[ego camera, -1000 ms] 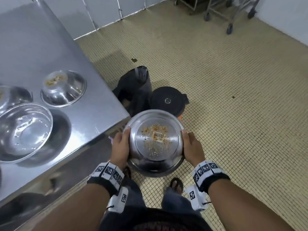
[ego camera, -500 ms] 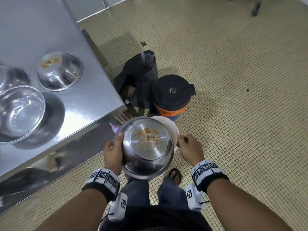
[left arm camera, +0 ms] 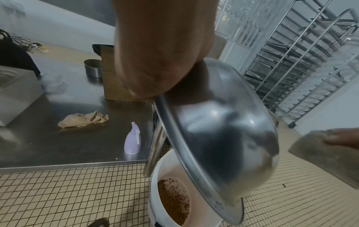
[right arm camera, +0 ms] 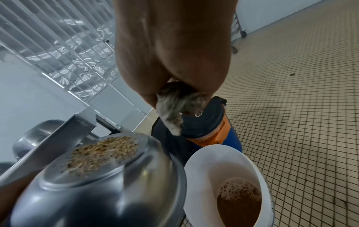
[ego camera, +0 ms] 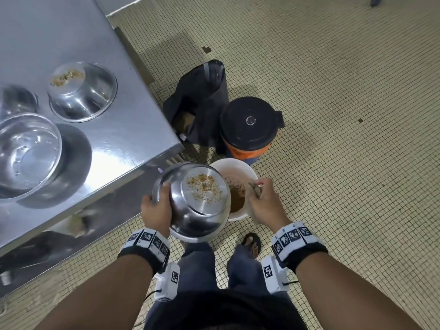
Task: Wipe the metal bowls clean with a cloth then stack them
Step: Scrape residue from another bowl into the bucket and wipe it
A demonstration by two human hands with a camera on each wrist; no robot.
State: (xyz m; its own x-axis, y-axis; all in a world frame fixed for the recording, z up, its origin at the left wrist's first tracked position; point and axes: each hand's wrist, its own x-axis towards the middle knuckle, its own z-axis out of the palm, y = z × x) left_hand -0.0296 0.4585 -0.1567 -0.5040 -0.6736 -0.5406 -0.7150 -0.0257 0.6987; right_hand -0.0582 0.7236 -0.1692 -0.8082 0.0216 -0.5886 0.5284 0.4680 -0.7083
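Head view: left hand [ego camera: 156,208] grips the metal bowl [ego camera: 197,201] by its rim, upside down and tilted, directly above the near-left edge of the white bucket [ego camera: 240,166]. Right hand [ego camera: 262,198] is curled round a bunched grey cloth [right arm camera: 172,107], held just above the bucket's right rim, apart from the bowl.

Crumbs [ego camera: 204,189] sit on the bowl's upturned base. The bucket already holds brown sludge [right arm camera: 239,202].

Risks as I see them:
- One-hand rim grip on a slick, tilted bowl. A firm wipe from the cloth side could likely twist it out of the fingers, dropping it into the sludge or onto the tiled floor [ego camera: 333,163].
- Bowl only half overlaps the bucket. Crumbs swept toward the person would miss the bucket and land on the floor near the sandalled foot [ego camera: 251,244].
- Cloth looks damp and dirty; could smear rather than lift.
- Steel table [ego camera: 107,139] corner is just left of the bucket, easy to clip when swinging the bowl back.

Two dirty bowls [ego camera: 82,91] wait on the table, well left of the bucket. Nothing stacked yet.
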